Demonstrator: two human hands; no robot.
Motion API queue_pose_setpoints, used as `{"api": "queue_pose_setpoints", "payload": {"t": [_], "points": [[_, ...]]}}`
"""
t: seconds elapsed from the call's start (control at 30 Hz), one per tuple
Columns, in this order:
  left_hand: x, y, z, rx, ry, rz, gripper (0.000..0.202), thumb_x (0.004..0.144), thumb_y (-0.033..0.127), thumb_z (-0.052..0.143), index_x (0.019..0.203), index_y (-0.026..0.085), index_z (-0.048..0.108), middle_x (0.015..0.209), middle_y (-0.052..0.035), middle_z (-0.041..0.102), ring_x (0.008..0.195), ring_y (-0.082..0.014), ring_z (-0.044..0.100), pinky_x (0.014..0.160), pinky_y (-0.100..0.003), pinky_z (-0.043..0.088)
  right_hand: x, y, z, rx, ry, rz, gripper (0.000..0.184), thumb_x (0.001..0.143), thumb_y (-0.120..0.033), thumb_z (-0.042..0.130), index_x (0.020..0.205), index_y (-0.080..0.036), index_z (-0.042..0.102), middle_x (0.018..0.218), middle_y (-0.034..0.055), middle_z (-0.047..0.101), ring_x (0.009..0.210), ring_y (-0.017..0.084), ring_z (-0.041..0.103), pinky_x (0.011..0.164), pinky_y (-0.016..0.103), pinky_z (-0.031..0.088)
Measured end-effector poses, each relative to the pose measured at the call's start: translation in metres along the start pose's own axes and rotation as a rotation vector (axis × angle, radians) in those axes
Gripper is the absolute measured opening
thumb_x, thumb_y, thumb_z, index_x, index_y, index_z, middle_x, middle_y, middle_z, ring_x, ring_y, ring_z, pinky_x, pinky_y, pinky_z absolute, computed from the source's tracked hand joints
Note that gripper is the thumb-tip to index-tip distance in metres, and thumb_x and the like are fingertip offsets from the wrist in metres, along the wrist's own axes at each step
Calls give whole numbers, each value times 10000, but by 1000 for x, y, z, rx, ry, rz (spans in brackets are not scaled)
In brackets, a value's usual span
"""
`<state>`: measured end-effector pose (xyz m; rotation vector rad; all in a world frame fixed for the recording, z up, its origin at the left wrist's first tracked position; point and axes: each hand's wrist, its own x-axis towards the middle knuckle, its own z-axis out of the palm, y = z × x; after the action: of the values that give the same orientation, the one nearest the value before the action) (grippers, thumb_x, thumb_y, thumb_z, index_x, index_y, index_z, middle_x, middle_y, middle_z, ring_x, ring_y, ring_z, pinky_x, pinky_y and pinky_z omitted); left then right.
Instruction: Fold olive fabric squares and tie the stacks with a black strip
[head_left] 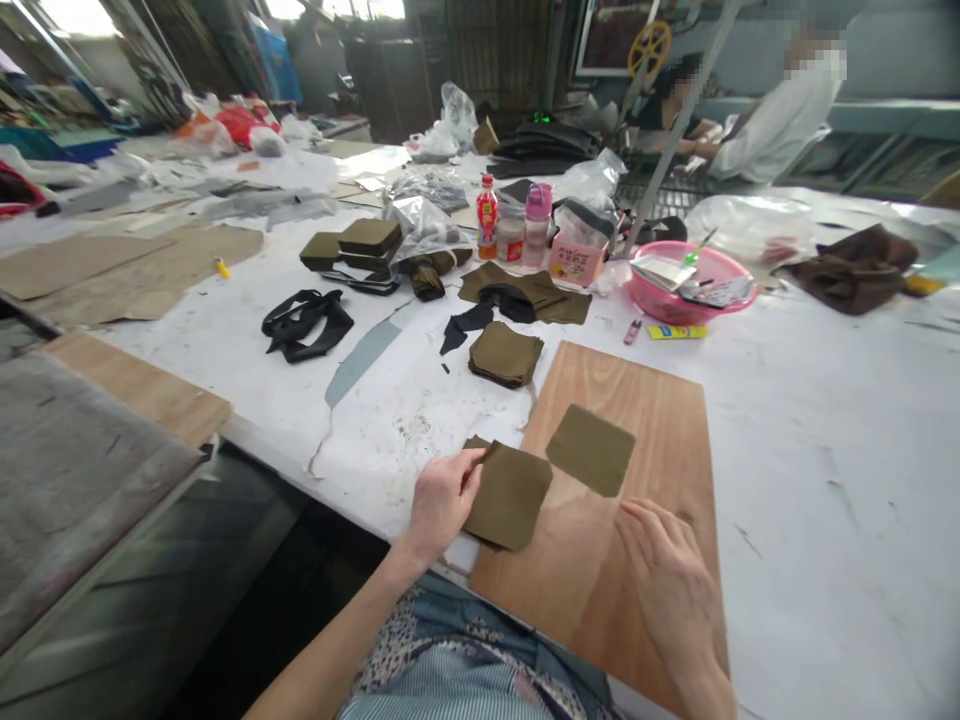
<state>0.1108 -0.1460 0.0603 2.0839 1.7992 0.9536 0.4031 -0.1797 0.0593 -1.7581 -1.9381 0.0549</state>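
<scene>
My left hand (448, 500) is closed, thumb and fingers pinching the left edge of an olive-green fabric square (514, 497). Other olive pieces show beneath it at the edges. A single olive fabric piece (592, 450) lies flat on the wooden board (667, 430). Close to its lower corner is my right hand (667, 570), palm down over the board, its fingers stretched out with nothing visible in them. Beyond the board's left edge sits a stack of olive fabric squares (506, 354).
Behind lie black fabric strips (309, 325), olive stacks (367, 240), a red-capped bottle (487, 218), a pink-lidded bottle (537, 225) and a pink basin (694, 300). A yellow tube (677, 332) rests nearby. Two people are at the back right. The table edge runs along the left.
</scene>
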Motion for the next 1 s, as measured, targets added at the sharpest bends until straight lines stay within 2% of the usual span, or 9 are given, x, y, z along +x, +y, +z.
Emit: {"api": "queue_pose_setpoints", "payload": {"t": [0.07, 0.17, 0.3, 0.47, 0.57, 0.8, 0.9, 1.0], "points": [[-4, -15, 2, 175, 13, 46, 226, 931, 192, 474, 1090, 181, 633, 880, -59, 718, 793, -199, 655, 763, -359, 483, 12, 4, 17, -73, 13, -55, 391, 990, -427, 348, 1148, -186, 612, 1227, 124, 623, 1151, 268, 551, 913, 437, 466], [-6, -27, 5, 276, 6, 77, 242, 938, 191, 466, 1118, 166, 626, 910, -78, 719, 813, -212, 649, 783, -385, 460, 24, 10, 38, -150, 20, -111, 413, 994, -401, 353, 1264, -161, 552, 1303, 151, 581, 1227, 282, 506, 940, 462, 441], [-3, -29, 8, 292, -3, 99, 236, 943, 188, 464, 1117, 167, 623, 921, -71, 713, 820, -207, 632, 787, -377, 435, 24, 12, 47, -201, 0, -129, 381, 993, -397, 392, 1225, -161, 581, 1232, 129, 629, 1169, 272, 546, 989, 462, 393], [0, -31, 10, 394, -19, 136, 231, 932, 213, 478, 1099, 188, 636, 874, -75, 657, 840, -233, 585, 753, -373, 409, -1, -7, 31, -250, -12, -88, 320, 997, -317, 397, 1150, -149, 623, 1130, 122, 657, 1062, 246, 577, 991, 449, 370], [0, -34, 10, 409, -3, 160, 259, 925, 232, 479, 1134, 187, 627, 960, -99, 641, 875, -243, 575, 754, -374, 422, -23, -26, 19, -290, -52, -48, 274, 984, -271, 424, 1118, -152, 632, 1049, 118, 661, 992, 247, 577, 926, 433, 392], [3, -45, 5, 365, -144, 260, 297, 936, 267, 457, 1191, 222, 604, 1074, -108, 629, 1017, -268, 573, 832, -403, 460, -73, -65, -6, -242, -187, 45, 198, 977, -275, 454, 1045, -194, 622, 856, 66, 632, 770, 207, 567, 748, 375, 406], [5, -50, 3, 272, -169, 201, 331, 941, 355, 466, 1226, 212, 555, 1129, -106, 606, 1031, -264, 575, 868, -404, 471, -79, -71, -15, -132, -223, 87, 183, 983, -271, 452, 1037, -210, 616, 834, 42, 626, 748, 189, 569, 692, 334, 396], [8, -52, -1, 186, -164, 88, 354, 921, 446, 490, 1160, 190, 540, 1105, -100, 594, 1020, -263, 579, 870, -398, 485, -76, -67, -19, -54, -227, 159, 182, 981, -244, 458, 899, -216, 618, 800, 26, 616, 735, 174, 559, 672, 309, 391]]}}
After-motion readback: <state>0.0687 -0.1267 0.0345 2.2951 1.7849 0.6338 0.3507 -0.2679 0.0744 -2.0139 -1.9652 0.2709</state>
